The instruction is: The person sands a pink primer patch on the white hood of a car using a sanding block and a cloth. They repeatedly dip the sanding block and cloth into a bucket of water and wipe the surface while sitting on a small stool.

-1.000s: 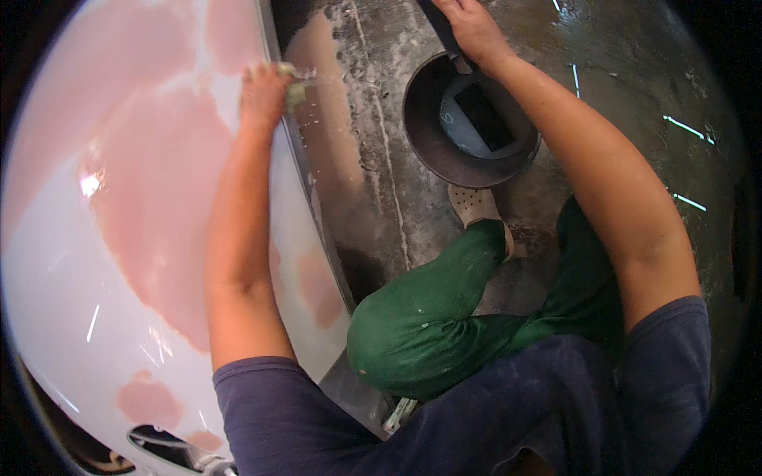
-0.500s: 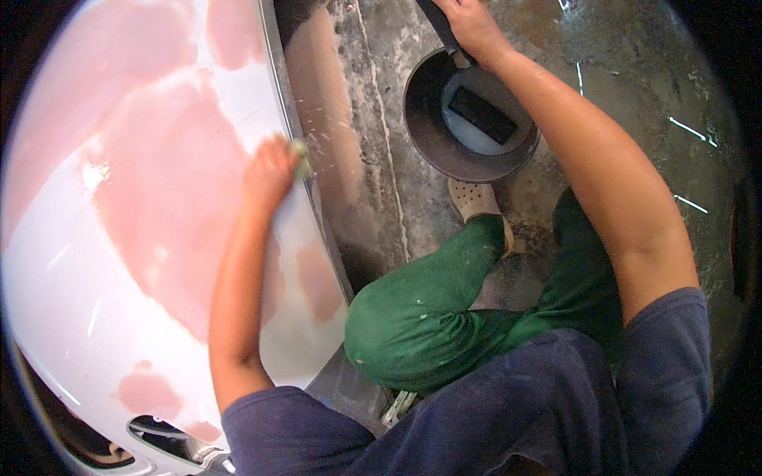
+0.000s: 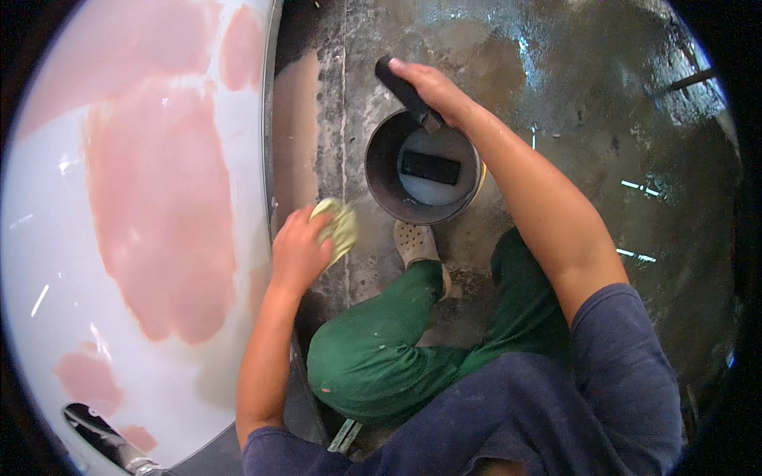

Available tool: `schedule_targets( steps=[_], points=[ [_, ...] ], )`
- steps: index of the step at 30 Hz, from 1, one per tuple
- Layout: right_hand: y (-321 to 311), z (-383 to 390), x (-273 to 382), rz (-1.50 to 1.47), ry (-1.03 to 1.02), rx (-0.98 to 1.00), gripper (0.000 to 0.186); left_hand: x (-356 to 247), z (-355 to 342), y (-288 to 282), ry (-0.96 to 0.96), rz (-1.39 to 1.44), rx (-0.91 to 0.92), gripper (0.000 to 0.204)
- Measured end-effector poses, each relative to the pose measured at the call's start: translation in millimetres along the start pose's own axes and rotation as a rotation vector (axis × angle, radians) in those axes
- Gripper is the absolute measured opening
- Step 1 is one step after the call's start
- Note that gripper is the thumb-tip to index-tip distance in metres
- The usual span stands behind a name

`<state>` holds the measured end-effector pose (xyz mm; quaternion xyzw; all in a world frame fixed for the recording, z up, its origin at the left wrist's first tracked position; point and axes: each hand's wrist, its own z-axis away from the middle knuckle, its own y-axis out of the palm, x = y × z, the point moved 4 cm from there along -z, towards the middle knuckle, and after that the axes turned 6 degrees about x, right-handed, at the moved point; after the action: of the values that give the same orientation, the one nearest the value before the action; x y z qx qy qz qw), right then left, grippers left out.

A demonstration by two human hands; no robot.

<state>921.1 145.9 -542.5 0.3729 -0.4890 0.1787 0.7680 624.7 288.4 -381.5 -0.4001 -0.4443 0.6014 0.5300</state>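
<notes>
My left hand [image 3: 300,247] is closed on a crumpled yellow-green cloth [image 3: 341,230], blurred by motion, beside the edge of a white car body panel [image 3: 190,381]. Large pinkish patches [image 3: 163,222] mark the panel. My right hand [image 3: 435,89] is wrapped around a long black bar [image 3: 403,89] with a greyish lower end, held over the far rim of a dark bucket [image 3: 382,202]. Whether the bar touches the rim I cannot tell. Inside the bucket, a black rectangular block [image 3: 430,168] lies in cloudy water [image 3: 421,194].
Wet, stained concrete floor [image 3: 508,71] spreads beyond the bucket. My light clog [image 3: 413,242] stands just in front of the bucket, and my green-trousered knee [image 3: 349,357] is close to the panel. At lower left, an opening in the panel holds a door handle [image 3: 119,452].
My left hand has come off the panel and moved right and nearer me with the cloth. My right hand still grips the bar, now lower in view. The view itself has shifted.
</notes>
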Motion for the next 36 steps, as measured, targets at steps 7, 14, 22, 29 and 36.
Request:
schedule_targets(
  steps=[7, 14, 22, 29, 36],
  points=[
    [31.7, 17.7, -12.0, 0.800, 0.219, 0.389, 0.070, -102.7, -127.3, 82.2, 0.100, 0.058, 0.371, 0.054],
    [42.2, 34.5, -68.2, 1.253, 0.365, 0.418, 0.062, -128.1, -85.9, 4.5, 0.139, 0.001, 0.567, 0.060],
    [74.3, 18.6, -46.3, 1.339, 0.276, 0.333, 0.062, -108.8, -11.9, -111.1, -0.193, 0.275, 0.069, 0.048],
    [-32.6, -24.8, 10.2, 0.980, 0.146, -0.143, 0.070, -67.6, -21.2, -102.9, -0.289, 0.448, 0.078, 0.053],
    [-129.8, 5.8, -153.1, 0.328, 0.655, -0.240, 0.082, -62.4, -75.0, -83.3, -0.101, 0.448, 0.153, 0.056]
  ],
)
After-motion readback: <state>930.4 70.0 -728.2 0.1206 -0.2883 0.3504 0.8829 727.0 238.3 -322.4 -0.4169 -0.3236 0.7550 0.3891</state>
